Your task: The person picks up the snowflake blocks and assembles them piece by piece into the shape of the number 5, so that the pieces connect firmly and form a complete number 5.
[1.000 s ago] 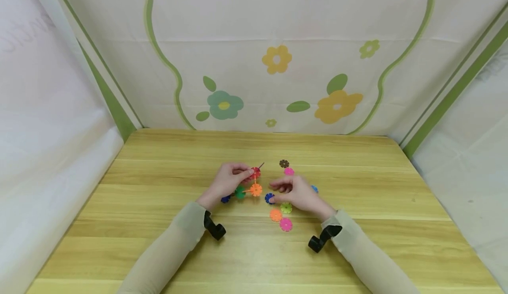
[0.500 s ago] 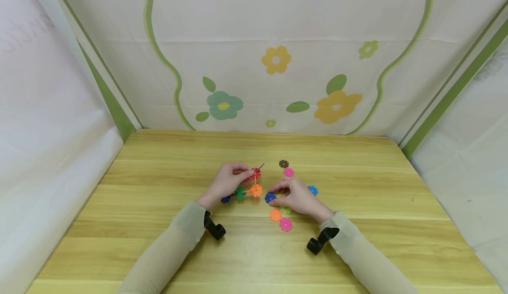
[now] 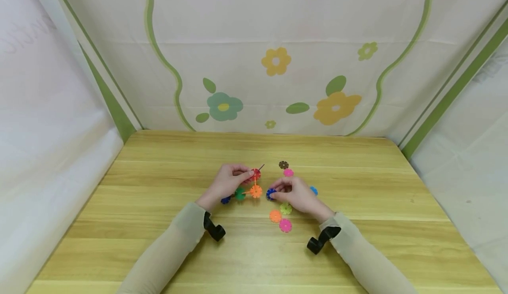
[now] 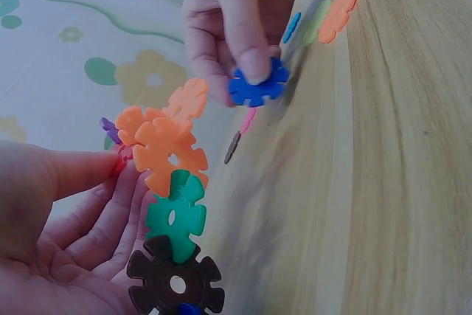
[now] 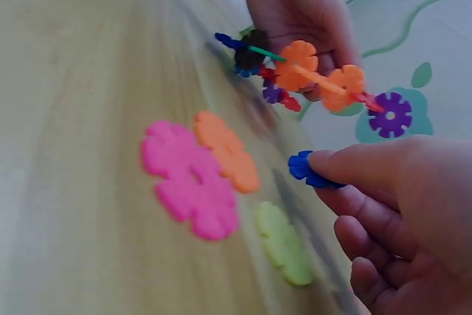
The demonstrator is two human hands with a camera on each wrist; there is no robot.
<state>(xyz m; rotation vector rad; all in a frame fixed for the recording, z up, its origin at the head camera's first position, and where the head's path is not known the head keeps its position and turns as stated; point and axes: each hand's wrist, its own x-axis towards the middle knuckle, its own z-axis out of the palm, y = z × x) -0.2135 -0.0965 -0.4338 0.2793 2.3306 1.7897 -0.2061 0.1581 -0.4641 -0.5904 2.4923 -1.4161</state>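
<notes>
Head view: the left hand point(image 3: 230, 178) pinches a red disc point(image 3: 257, 174) in a linked chain point(image 3: 240, 193) of slotted discs over the wooden tabletop point(image 3: 254, 258); at three o'clock from the chain's orange disc point(image 3: 256, 191), the right hand point(image 3: 298, 195) pinches a blue disc point(image 3: 269, 193); left wrist view: the chain's green disc point(image 4: 192, 219) meets a brown disc point(image 4: 151, 282) at six o'clock; right wrist view: a purple disc point(image 5: 400, 113) ends the chain at two o'clock from the blue disc; pieces look light, stiff, somewhat slippery, joints apt to loosen; a rim pinch clear of the slots seems best.

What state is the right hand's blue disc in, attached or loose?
Loose: the right hand pinches the blue disc, a gap separating it from the joined discs.
</notes>
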